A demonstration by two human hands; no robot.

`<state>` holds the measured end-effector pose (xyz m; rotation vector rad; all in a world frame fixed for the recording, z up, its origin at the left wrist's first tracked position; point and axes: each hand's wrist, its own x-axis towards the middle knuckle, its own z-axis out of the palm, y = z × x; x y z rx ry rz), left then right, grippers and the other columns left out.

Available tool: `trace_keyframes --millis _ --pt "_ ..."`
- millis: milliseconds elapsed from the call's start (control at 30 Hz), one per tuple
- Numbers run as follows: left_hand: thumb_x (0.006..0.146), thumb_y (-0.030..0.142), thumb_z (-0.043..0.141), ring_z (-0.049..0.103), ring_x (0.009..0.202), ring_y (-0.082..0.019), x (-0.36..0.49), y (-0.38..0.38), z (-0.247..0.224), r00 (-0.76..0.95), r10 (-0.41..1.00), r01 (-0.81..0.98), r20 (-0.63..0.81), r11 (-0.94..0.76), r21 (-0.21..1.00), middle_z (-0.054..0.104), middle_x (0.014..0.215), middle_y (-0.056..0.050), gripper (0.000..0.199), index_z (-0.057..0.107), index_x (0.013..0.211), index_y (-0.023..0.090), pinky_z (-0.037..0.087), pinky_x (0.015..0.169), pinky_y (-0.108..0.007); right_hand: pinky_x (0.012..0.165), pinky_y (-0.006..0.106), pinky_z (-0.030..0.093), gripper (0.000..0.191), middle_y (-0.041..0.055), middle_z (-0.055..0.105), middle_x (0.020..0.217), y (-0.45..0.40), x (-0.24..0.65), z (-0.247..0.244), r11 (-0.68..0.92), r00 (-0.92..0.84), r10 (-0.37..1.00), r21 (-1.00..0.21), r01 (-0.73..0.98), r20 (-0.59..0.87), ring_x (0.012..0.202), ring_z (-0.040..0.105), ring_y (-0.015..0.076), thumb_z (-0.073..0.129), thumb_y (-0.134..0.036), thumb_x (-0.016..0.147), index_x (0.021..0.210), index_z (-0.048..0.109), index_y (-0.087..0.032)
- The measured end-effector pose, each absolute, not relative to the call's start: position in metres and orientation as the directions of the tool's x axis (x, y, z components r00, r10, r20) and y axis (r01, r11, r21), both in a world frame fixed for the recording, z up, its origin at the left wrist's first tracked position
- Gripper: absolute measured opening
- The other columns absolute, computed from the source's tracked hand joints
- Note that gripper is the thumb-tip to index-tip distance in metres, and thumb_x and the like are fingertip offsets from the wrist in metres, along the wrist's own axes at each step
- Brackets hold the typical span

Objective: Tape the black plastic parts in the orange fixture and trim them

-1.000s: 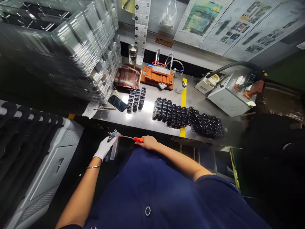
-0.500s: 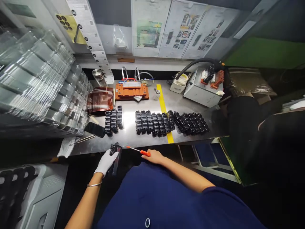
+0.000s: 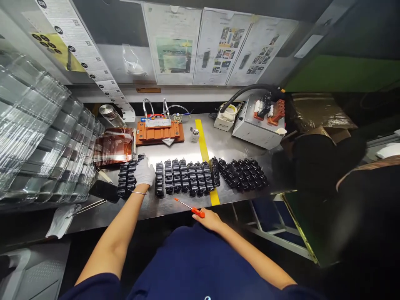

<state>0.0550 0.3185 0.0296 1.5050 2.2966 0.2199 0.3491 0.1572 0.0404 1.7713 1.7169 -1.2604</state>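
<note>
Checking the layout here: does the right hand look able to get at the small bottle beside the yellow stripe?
Probably yes, reaching over the black parts: nothing covers the small bottle, though the right hand holds a red-handled tool.

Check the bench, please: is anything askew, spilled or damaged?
A few black parts just right of the yellow tape lie slanted, out of line with the straighter rows on the left. No spill shows.

Metal bench (image 3: 228, 146): white glare near frame centre (brightest patch).
Clear plastic stack (image 3: 40, 133): streaky highlights, stretched, soft left edge.
Black clothing (image 3: 368, 221): deep shadow, lower right.
</note>
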Motion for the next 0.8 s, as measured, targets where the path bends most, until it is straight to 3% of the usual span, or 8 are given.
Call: trace_keyframes --millis 133,267,367,533,600,667,733,800 --pt "0.089 0.018 0.041 0.060 0.110 -0.040 0.037 0.326 0.029 -0.388 0.887 0.871 -0.251 0.442 0.214 0.053 0.126 -0.028 0.035 0.053 0.121 0.009 0.047 0.084 -0.050 0.081 0.033 0.045 0.047 0.0125 0.072 0.112 0.159 0.338 0.046 -0.142 -0.195 0.576 -0.332 0.932 -0.794 0.109 0.066 0.0301 0.046 -0.060 0.090 0.106 0.062 -0.019" --pt "0.092 0.032 0.043 0.066 0.096 -0.036 0.048 0.291 0.018 -0.415 0.860 0.863 -0.296 0.475 0.170 0.053 0.126 -0.026 0.035 0.055 0.117 0.012 0.050 0.078 -0.048 0.082 0.034 0.045 0.049 0.0125 0.072 0.111 0.156 0.320 0.048 -0.070 -0.272 0.553 -0.369 0.927 -0.788 0.107 0.066 0.0306 0.048 -0.063 0.088 0.104 0.063 -0.018" --pt "0.092 0.039 0.043 0.066 0.095 -0.034 0.058 0.234 0.012 -0.402 0.858 0.863 -0.321 0.472 0.182 0.055 0.125 -0.022 0.046 0.049 0.130 0.014 0.050 0.079 -0.046 0.079 0.034 0.047 0.052 0.0134 0.071 0.112 0.151 0.310 0.045 -0.015 -0.315 0.526 -0.379 0.925 -0.790 0.105 0.067 0.0314 0.048 -0.064 0.087 0.104 0.065 -0.018" --pt "0.086 0.028 0.055 0.063 0.107 -0.033 0.044 0.115 0.000 -0.344 0.845 0.815 -0.411 0.485 0.316 0.045 0.143 -0.020 0.068 0.032 0.150 0.020 0.050 0.088 -0.046 0.075 0.031 0.048 0.053 0.0121 0.072 0.110 0.146 0.297 0.041 0.108 -0.386 0.441 -0.379 0.919 -0.810 0.102 0.068 0.0303 0.053 -0.066 0.083 0.104 0.068 -0.020" --pt "0.083 0.024 0.061 0.063 0.111 -0.032 0.024 0.076 -0.008 -0.379 0.783 0.624 -0.494 0.610 0.488 0.049 0.142 -0.019 0.072 0.033 0.149 0.023 0.048 0.094 -0.045 0.073 0.030 0.047 0.053 0.0114 0.072 0.108 0.143 0.286 0.042 0.137 -0.398 0.430 -0.377 0.916 -0.810 0.099 0.069 0.0293 0.053 -0.066 0.083 0.104 0.068 -0.020" --pt "0.080 0.021 0.067 0.063 0.114 -0.030 -0.002 0.043 -0.013 -0.419 0.677 0.238 -0.605 0.725 0.647 0.057 0.134 -0.017 0.075 0.035 0.148 0.023 0.048 0.098 -0.042 0.071 0.029 0.047 0.054 0.0107 0.073 0.104 0.138 0.267 0.046 0.196 -0.438 0.423 -0.392 0.899 -0.793 0.095 0.069 0.0279 0.052 -0.067 0.083 0.102 0.069 -0.020" --pt "0.081 0.025 0.069 0.065 0.111 -0.025 -0.032 0.014 -0.014 -0.411 0.579 -0.153 -0.704 0.717 0.680 0.063 0.126 -0.015 0.070 0.040 0.144 0.020 0.051 0.096 -0.038 0.068 0.028 0.046 0.056 0.0101 0.074 0.097 0.131 0.243 0.051 0.288 -0.503 0.396 -0.416 0.863 -0.769 0.089 0.070 0.0268 0.051 -0.070 0.082 0.094 0.071 -0.020" --pt "0.082 0.032 0.069 0.067 0.105 -0.023 -0.062 -0.012 -0.012 -0.418 0.494 -0.361 -0.762 0.680 0.638 0.065 0.124 -0.015 0.059 0.049 0.137 0.019 0.054 0.091 -0.037 0.066 0.028 0.045 0.060 0.0099 0.074 0.089 0.122 0.215 0.056 0.390 -0.577 0.332 -0.448 0.805 -0.747 0.085 0.070 0.0265 0.050 -0.074 0.080 0.086 0.073 -0.019"
